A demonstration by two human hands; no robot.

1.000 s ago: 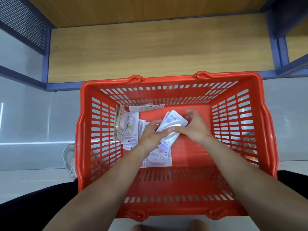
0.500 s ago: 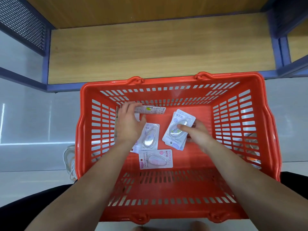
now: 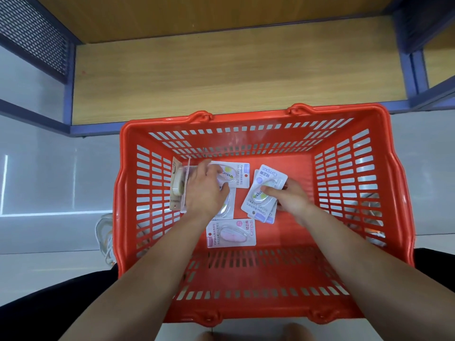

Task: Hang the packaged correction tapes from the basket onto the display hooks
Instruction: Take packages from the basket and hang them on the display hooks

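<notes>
A red plastic basket point(image 3: 369, 183) stands on the floor below me with several packaged correction tapes in it. My right hand point(image 3: 289, 199) grips a small stack of packs point(image 3: 264, 190), thumb on the top blister. My left hand point(image 3: 204, 189) reaches over the packs at the basket's left and its fingers take hold of a pack with a yellow-green tape point(image 3: 235, 174). A pink pack point(image 3: 231, 233) lies loose on the basket floor. More packs point(image 3: 177, 185) lean against the left wall. No display hooks are in view.
A low wooden shelf point(image 3: 234, 77) with a blue metal frame point(image 3: 66, 94) stands just behind the basket. A perforated metal panel point(image 3: 32, 35) is at the upper left. A bundle of white cable point(image 3: 104, 232) lies on the grey floor left of the basket.
My left hand has shifted right from the leaning packs and pulled the yellow-green pack flat at the back. My right hand keeps the stack, barely moved.
</notes>
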